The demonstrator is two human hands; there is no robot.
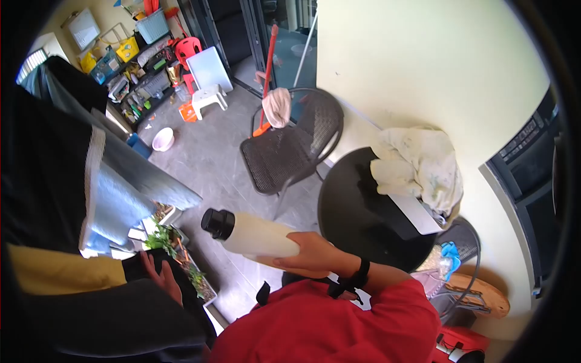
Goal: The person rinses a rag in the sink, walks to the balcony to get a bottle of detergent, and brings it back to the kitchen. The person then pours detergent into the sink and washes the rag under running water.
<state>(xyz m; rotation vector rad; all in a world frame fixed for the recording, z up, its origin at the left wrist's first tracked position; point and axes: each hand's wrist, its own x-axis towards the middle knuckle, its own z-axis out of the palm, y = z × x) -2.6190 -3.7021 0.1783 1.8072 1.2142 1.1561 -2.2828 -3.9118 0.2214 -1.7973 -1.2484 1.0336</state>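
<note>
On my remote feed I see: bottle (259, 239), cream; cap (218, 224), black; sleeve (393, 314), red; wristband (361, 275), black; table (348, 202), black; chair (272, 158), dark, woven-patterned; cloth (420, 160), cream, faintly patterned; stool (210, 98), white; basin (163, 139), pale pink.

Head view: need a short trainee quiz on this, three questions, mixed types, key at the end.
1. True or false: the bottle is held in the person's right hand.
2. The bottle's cap is: A) red, B) black, C) blue.
3. Fill in: the pale pink basin sits on the ____.

Key:
1. True.
2. B, black.
3. Floor.
</note>
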